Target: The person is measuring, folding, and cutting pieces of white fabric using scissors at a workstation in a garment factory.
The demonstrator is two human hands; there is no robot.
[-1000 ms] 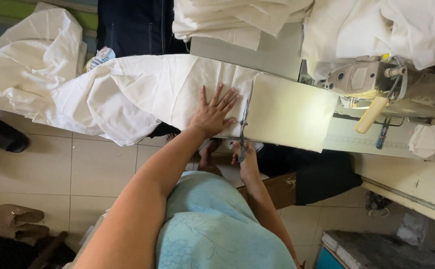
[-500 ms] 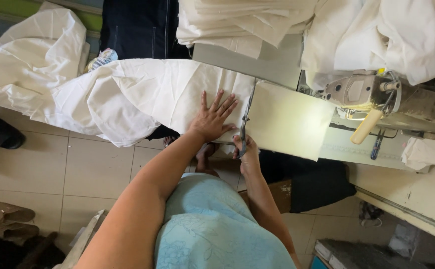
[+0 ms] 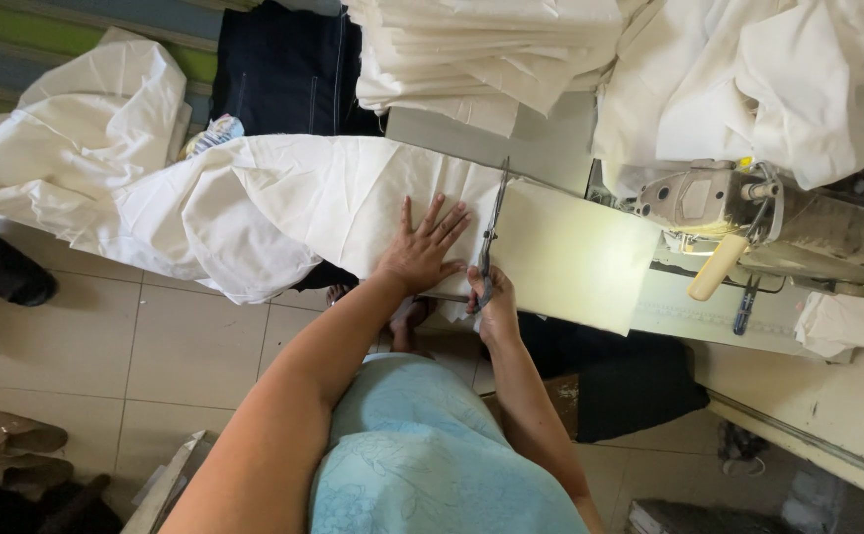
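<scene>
Left hand [image 3: 422, 252] is spread out flat, all five fingers fanned wide and pressing down on the white fabric [image 3: 333, 203], not gripping anything, just pinning the cloth to the table. Right hand [image 3: 491, 302] sits just beside it at about 4 o'clock, fingers curled closed through the handles of a pair of scissors [image 3: 491, 232]. The blades run up toward 12 o'clock from that hand, right along the line where the white fabric meets a pale yellow panel [image 3: 575, 257]; can't really tell how far apart the blades are.

The white fabric trails off the table edge toward 9 o'clock and bunches into a big heap hanging over the tiled floor [image 3: 184, 356]. At 3 o'clock from the scissors there's a sewing machine [image 3: 778, 222] with a cream-coloured handle sticking out. Up at 12 o'clock is a stack of folded white pieces [image 3: 481, 54], more loose white cloth at 1 o'clock. Sandals [image 3: 11, 435] on the floor way out at 8 o'clock.
</scene>
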